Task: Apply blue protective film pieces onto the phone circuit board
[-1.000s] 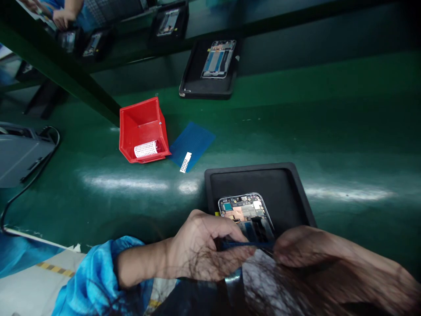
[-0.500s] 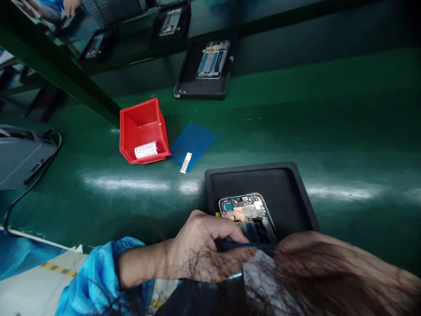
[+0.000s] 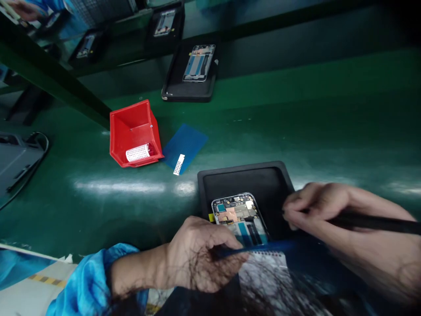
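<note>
Your left hand (image 3: 205, 252) is pinching a blue film sheet (image 3: 268, 247) by its edge, while your right hand (image 3: 329, 206) is gripping a slim black tool (image 3: 371, 220) — fingers closed — near the black tray (image 3: 237, 180), where the opened smartphone (image 3: 241, 215) is lying just beyond the film.

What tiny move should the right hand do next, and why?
Perhaps ease the right hand left, towards the open phone: that hand holds a dark tool near the tray's right edge, and the phone's far end shows uncovered beyond the blue sheet in the left hand.
</note>
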{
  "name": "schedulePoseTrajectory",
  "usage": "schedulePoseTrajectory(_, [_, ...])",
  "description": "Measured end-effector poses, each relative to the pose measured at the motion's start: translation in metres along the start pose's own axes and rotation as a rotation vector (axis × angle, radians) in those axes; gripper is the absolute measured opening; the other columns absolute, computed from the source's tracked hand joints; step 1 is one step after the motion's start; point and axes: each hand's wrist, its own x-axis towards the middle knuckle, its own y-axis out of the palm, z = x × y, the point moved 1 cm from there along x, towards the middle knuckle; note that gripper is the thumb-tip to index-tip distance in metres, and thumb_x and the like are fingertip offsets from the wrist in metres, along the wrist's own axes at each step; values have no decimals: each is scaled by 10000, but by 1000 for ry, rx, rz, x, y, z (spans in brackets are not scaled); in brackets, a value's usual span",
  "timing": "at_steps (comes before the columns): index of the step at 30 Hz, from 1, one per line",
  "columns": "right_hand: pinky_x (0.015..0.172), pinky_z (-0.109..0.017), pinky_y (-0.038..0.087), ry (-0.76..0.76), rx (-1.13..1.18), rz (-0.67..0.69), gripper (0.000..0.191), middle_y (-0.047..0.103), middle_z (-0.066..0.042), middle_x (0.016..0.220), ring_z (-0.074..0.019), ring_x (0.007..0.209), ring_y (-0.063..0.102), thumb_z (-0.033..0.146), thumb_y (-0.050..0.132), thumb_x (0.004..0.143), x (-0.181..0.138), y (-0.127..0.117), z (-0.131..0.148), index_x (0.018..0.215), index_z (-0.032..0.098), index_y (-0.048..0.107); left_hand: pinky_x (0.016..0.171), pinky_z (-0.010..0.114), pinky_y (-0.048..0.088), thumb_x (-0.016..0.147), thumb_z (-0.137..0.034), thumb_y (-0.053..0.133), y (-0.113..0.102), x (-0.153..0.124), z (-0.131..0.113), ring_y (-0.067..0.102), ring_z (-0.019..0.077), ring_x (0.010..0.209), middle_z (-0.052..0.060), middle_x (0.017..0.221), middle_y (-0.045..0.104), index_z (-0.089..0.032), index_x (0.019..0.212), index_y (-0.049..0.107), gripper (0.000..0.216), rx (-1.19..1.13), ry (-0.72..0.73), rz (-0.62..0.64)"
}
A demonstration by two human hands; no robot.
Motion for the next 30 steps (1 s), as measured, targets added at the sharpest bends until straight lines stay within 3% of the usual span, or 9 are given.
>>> schedulePoseTrajectory(2, [563, -259, 618, 6, -10, 56, 314, 790, 12, 675, -183, 630, 766, 297, 931, 710, 15, 3, 12, 548, 322, 663, 452, 253, 516, 861, -223, 806, 1, -3, 1, 662, 163, 384, 25, 534, 780, -223, 791, 761, 83, 91, 74, -31])
schedulePoseTrajectory(6, [533, -257, 622, 23, -15, 111, 309, 795, 8, 638, -187, 575, 763, 297, 905, 708, 18, 8, 18, 517, 320, 664, 469, 272, 574, 873, -236, 805, 1, -4, 1, 713, 195, 396, 32, 558, 811, -250, 862, 743, 64, 141, 151, -37])
schedulePoseTrajectory(12, [594, -208, 630, -39, -25, 158, 294, 817, 48, 704, -149, 617, 779, 270, 905, 776, 10, 8, 7, 591, 319, 681, 530, 265, 650, 883, -223, 818, -1, -1, -2, 795, 208, 467, 23, 642, 871, -257, 889, 745, 81, 138, 113, 2])
schedulePoseTrajectory(24, [568, -285, 645, -61, -59, 145, 316, 804, 22, 697, -204, 607, 771, 328, 909, 794, 9, 10, 4, 590, 318, 667, 532, 274, 670, 889, -249, 831, -2, -1, -3, 788, 207, 451, 13, 632, 869, -273, 884, 754, 80, 122, 98, -5])
schedulePoseTrajectory(30, [592, -287, 642, -189, -97, 191, 323, 789, 15, 711, -193, 621, 763, 306, 857, 862, 8, 9, 1, 611, 312, 654, 524, 258, 646, 905, -245, 815, -3, 1, -4, 783, 195, 450, 15, 618, 858, -256, 880, 746, 74, 136, 108, 10])
